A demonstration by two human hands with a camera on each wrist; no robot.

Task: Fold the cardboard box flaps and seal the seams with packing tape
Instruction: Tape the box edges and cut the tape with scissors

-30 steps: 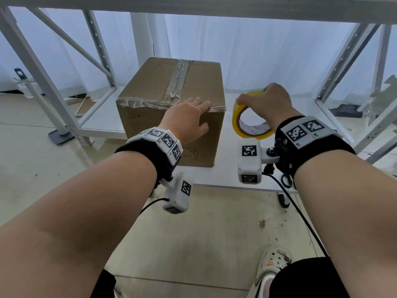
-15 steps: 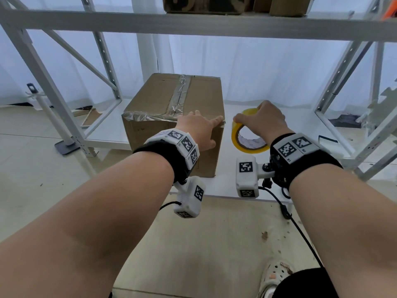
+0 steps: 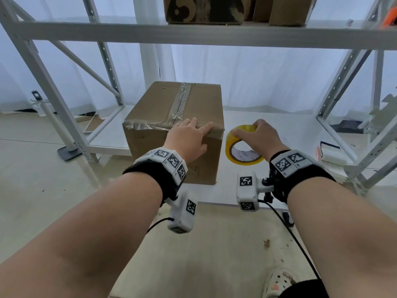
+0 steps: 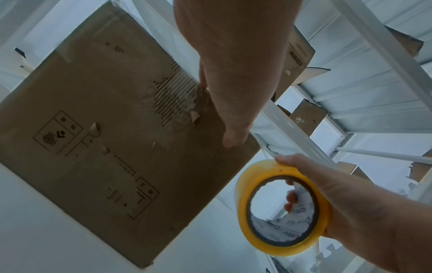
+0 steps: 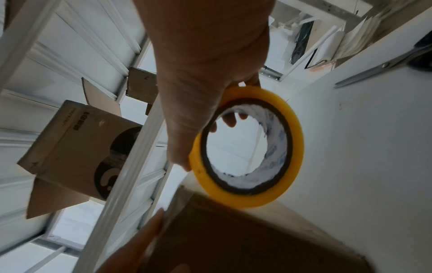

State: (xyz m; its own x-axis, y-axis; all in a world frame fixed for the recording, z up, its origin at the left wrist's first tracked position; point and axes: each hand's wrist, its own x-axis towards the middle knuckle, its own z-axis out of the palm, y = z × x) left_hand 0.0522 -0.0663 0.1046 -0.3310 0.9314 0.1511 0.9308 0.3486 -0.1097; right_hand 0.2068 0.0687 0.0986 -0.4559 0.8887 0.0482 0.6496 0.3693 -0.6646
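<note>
A closed cardboard box (image 3: 150, 151) stands on the white lower shelf (image 3: 279, 125), with clear tape along its top seam and front top edge. My left hand (image 3: 189, 136) lies flat on the box's front right top edge, fingers straight, thumb down the front face (image 4: 233, 136). My right hand (image 3: 257, 134) grips a yellow roll of packing tape (image 3: 242, 160) just right of the box, fingers through its core (image 5: 229, 120). A short strip of tape runs from the roll (image 4: 280, 212) to the box corner. The box (image 4: 105, 138) front shows torn paper and printed symbols.
The steel rack's upper shelf beam (image 3: 193, 35) crosses overhead and carries other cardboard boxes (image 3: 204, 9). Scissors (image 5: 378, 68) lie on the white shelf to the right. Rack uprights (image 3: 335, 87) stand at both sides. A shoe (image 3: 279, 282) shows on the floor below.
The view has tilted up, showing the upper shelf. My left hand stays pressed on the box's front edge; my right hand and the roll have dropped slightly beside the box corner.
</note>
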